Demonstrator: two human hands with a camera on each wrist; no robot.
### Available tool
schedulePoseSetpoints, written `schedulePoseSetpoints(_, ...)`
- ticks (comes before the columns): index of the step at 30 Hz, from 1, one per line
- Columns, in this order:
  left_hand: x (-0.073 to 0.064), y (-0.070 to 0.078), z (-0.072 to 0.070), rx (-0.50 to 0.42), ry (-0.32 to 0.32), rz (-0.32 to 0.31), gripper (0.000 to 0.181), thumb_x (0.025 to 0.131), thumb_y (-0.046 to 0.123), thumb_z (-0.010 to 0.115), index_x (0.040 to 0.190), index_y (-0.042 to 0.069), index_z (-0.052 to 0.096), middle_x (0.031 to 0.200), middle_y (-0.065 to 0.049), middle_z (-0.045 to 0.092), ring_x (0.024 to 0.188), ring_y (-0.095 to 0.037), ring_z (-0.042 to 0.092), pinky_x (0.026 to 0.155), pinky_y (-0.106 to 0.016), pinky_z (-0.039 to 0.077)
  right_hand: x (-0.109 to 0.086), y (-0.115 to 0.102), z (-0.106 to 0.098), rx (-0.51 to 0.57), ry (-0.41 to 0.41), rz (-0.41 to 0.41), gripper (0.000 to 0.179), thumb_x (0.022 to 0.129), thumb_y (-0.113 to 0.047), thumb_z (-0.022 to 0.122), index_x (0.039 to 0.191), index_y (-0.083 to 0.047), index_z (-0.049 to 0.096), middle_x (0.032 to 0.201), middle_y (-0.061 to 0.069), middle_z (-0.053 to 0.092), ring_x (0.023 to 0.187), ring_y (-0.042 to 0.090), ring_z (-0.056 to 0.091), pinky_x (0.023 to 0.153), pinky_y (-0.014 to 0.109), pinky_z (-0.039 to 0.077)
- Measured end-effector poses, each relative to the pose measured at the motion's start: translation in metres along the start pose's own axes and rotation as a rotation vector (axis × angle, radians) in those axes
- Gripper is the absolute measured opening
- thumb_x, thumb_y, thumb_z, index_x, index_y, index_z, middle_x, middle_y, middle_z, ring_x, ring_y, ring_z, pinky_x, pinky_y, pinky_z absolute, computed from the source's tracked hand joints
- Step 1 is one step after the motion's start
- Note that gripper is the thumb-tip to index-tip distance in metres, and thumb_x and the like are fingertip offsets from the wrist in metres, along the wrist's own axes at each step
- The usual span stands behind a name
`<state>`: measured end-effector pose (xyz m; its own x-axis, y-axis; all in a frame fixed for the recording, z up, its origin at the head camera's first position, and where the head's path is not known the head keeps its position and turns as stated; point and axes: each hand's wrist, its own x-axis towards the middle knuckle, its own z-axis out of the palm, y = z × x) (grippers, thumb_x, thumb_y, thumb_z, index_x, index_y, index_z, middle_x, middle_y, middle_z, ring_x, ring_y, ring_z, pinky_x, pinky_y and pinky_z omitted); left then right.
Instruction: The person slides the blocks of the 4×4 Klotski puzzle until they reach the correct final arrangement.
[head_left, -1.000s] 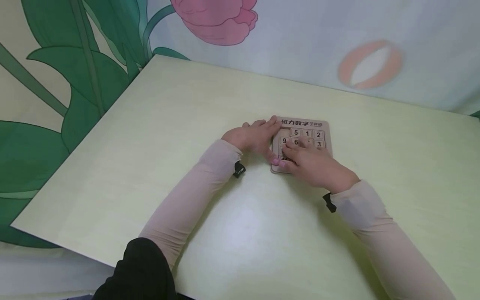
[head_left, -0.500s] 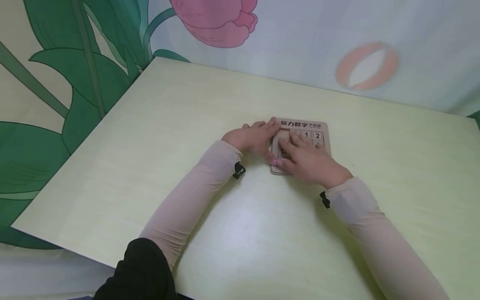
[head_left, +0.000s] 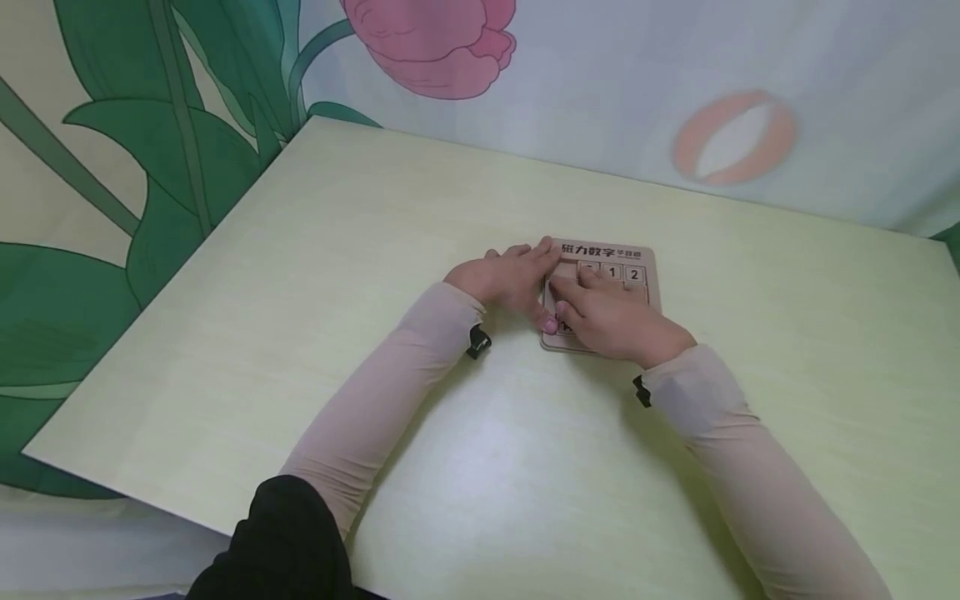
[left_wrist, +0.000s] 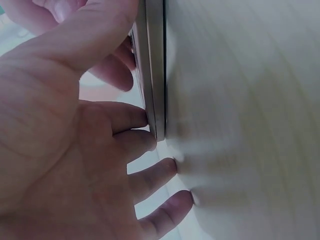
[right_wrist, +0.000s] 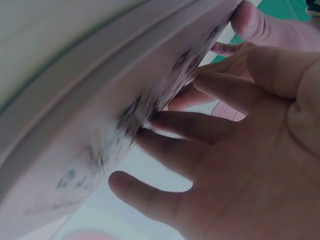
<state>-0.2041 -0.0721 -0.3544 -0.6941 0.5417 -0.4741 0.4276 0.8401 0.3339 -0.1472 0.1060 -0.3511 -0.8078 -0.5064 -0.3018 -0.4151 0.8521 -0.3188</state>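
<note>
A flat wooden number slide puzzle point(head_left: 653, 279) lies on the table, with dark printed characters along its far edge. Tiles marked 1 and 2 point(head_left: 634, 274) show in its far row; an open slot point(head_left: 567, 270) is at the far left corner. My left hand point(head_left: 510, 279) rests along the puzzle's left side, thumb at the near part and fingertips at the far corner. In the left wrist view two fingertips meet the board's edge point(left_wrist: 156, 75) and two touch the table. My right hand point(head_left: 618, 323) lies over the tiles, fingertips on those at the left, hiding most numbers.
The pale table point(head_left: 360, 250) extends around the puzzle on all sides. Behind it hangs a backdrop point(head_left: 585, 100) printed with a pink flower and green leaves. A black cloth-covered shape point(head_left: 273, 542) is at the bottom left, by the table's near edge.
My right hand has slid leftward across the tiles, its fingertips shifting to the left column and covering the 9 and 6 seen earlier. The left hand has stayed at the puzzle's side.
</note>
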Motion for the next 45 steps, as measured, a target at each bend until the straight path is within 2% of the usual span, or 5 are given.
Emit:
schedulePoseSetpoints(12,-0.001,0.000,0.003,-0.007,0.014,-0.005,0.112,0.087,0.058,0.072,0.164,0.016,0.002,0.168,-0.004,-0.008,0.153,-0.029,0.001,0.118,-0.058,0.008,0.000,0.003,0.002,0.104,-0.020,-0.102,0.051,0.110,-0.028,0.033,0.158,-0.011,0.035,0.165,0.016,0.012,0.151,0.038,0.005,0.112,0.071,0.007)
schedulePoseSetpoints(15,-0.001,0.001,0.002,0.004,0.018,-0.012,0.114,0.086,0.059,0.072,0.164,0.016,0.002,0.168,-0.004,-0.008,0.153,-0.028,0.002,0.119,-0.057,0.009,-0.005,0.009,0.001,0.125,0.000,-0.071,0.050,0.110,-0.027,0.035,0.157,-0.010,0.036,0.165,0.019,0.012,0.151,0.039,0.007,0.112,0.071,0.004)
schedulePoseSetpoints(23,-0.001,0.001,0.002,0.005,0.019,-0.016,0.114,0.085,0.059,0.072,0.164,0.016,0.002,0.168,-0.004,-0.008,0.153,-0.027,0.002,0.119,-0.056,0.008,-0.011,0.017,0.001,0.034,0.015,0.078,0.061,0.108,-0.037,0.041,0.160,-0.007,0.027,0.158,0.036,0.012,0.147,0.052,0.005,0.106,0.079,0.005)
schedulePoseSetpoints(38,0.001,0.000,0.003,0.019,0.020,-0.021,0.114,0.085,0.060,0.072,0.164,0.017,0.002,0.168,-0.004,-0.008,0.153,-0.028,0.002,0.119,-0.056,0.009,-0.003,0.012,0.006,0.030,0.022,0.025,0.064,0.108,-0.036,0.042,0.162,-0.010,0.019,0.165,0.022,0.011,0.151,0.040,0.005,0.111,0.073,0.003)
schedulePoseSetpoints(45,0.003,0.001,0.003,0.023,0.027,-0.019,0.114,0.085,0.061,0.072,0.164,0.017,0.002,0.168,-0.004,-0.007,0.153,-0.028,0.003,0.119,-0.055,0.010,-0.012,0.023,0.004,0.052,0.045,0.062,0.065,0.107,-0.037,0.046,0.161,-0.009,0.023,0.163,0.029,0.008,0.149,0.046,0.004,0.107,0.077,0.002)
